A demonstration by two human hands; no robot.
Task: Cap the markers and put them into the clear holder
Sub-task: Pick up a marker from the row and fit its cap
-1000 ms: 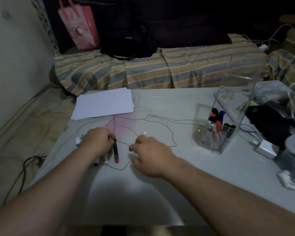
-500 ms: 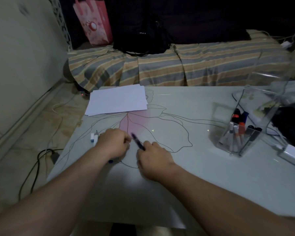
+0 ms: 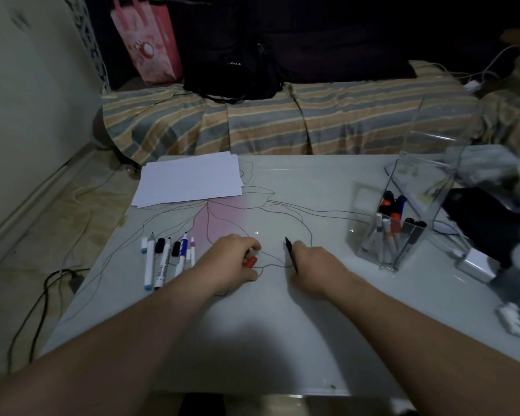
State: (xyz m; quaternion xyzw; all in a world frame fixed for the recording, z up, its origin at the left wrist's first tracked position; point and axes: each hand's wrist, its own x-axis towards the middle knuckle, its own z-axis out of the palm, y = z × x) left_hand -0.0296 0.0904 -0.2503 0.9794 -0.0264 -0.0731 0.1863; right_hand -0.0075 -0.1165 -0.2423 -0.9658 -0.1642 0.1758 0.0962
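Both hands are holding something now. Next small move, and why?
Probably bring the two hands together and press the red cap in the left hand onto the tip of the dark marker in the right hand. The marker's tip looks bare and points away from the person, the hands are apart, and the clear holder takes capped markers.

I am sitting in a dim room at a pale glossy table (image 3: 282, 340) printed with a flower outline. Beyond its far edge a bed (image 3: 282, 124) with a striped cover in tan and grey is running across the room. A black bag (image 3: 231, 70) is lying on the cover, and a pink gift bag (image 3: 147, 40) is standing behind it against the dark back wall. A pale wall (image 3: 27, 100) is rising on my left, and a black cable (image 3: 42, 301) is trailing over the beige floor (image 3: 21, 265) below it.
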